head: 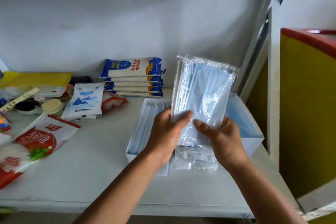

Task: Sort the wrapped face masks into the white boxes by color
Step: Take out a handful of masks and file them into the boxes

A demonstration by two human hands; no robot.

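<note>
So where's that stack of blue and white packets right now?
In the head view the stack of packets sits at the back of the shelf, against the wall, just left of the held-up wrapped masks.

We log bare shelf (94, 151) open near centre; food packets (36, 140) crowd left, noodle stack (134, 78) blocks far, upright post (273, 87) hems white boxes (251, 146) right.
</note>
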